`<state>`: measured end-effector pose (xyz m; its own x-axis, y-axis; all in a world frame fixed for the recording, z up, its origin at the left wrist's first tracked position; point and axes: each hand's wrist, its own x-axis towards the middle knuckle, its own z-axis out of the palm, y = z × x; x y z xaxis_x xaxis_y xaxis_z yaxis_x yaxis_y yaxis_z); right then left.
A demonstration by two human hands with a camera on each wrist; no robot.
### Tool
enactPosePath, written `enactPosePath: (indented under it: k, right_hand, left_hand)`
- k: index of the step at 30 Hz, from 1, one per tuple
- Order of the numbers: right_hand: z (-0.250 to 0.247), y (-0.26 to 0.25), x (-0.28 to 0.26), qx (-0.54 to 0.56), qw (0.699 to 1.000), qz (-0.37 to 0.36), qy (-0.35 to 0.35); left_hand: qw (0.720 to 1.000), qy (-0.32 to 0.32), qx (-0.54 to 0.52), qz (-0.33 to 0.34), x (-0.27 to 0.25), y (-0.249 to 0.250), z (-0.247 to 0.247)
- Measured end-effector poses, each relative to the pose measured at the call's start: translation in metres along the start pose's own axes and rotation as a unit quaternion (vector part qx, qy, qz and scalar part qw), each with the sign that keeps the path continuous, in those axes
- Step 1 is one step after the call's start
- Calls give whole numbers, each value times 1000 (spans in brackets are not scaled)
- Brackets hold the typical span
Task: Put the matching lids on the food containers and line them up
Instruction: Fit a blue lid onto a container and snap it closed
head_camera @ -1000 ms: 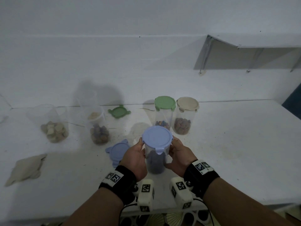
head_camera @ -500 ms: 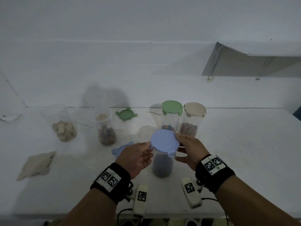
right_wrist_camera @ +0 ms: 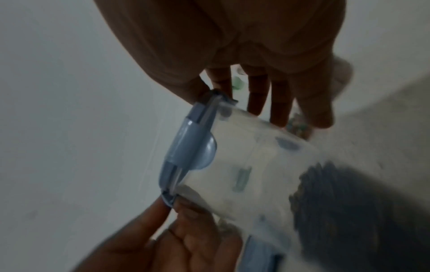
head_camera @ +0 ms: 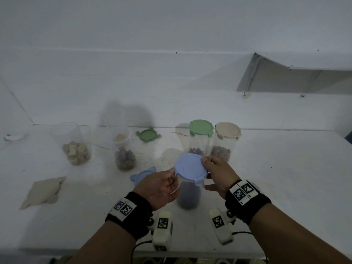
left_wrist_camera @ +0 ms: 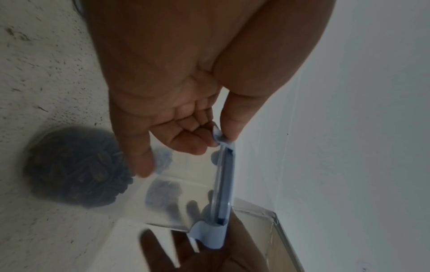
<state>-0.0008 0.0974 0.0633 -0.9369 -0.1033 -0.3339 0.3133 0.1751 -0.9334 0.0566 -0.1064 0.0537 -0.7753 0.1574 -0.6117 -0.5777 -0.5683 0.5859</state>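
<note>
A tall clear container point(head_camera: 188, 195) with dark contents stands on the table in front of me, with a blue lid point(head_camera: 190, 168) on top. My left hand point(head_camera: 174, 174) pinches the lid's left clip tab between thumb and forefinger, which the left wrist view shows up close on the lid point(left_wrist_camera: 224, 184). My right hand point(head_camera: 204, 161) pinches the tab on the far right edge. In the right wrist view the lid point(right_wrist_camera: 186, 147) sits on the container's rim point(right_wrist_camera: 256, 165), and one side clip lies folded down against the wall.
Behind stand a green-lidded container point(head_camera: 201, 136) and a beige-lidded container point(head_camera: 227, 141). Loose on the table lie a green lid point(head_camera: 148, 134), a blue lid point(head_camera: 142, 176) and a beige lid point(head_camera: 43, 191). Two open containers point(head_camera: 76, 145) point(head_camera: 124, 155) stand left.
Both hands have left the sides of the container and moved up to the blue lid, where they now pinch its clip tabs. The container has stayed in place.
</note>
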Motion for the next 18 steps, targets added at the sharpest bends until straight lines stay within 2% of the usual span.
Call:
enactPosePath:
  k: [2,3,4,6,9,18]
  right_hand:
    - [-1,-11,4,-165,983,-83,17]
    - [0,-17,6,-254,958,-132,20]
    - [4,-21,8,-316,934,-168,8]
    - [12,-31,11,-394,899,-182,-63]
    - [18,-38,16,-422,879,-160,-158]
    - [23,-48,19,-453,862,-141,-179]
  left_hand:
    - [1000,-6,0,5,0,-1,-2]
    - [1000,-9,-2,7,0,-2,-2]
    - [1000,-10,-2,9,1,-3,-4]
    - [1000,-15,-8,19,2,-4,-6]
    - [999,-19,-9,35,2,-4,-7]
    - [999,-28,-5,22,6,-7,-13]
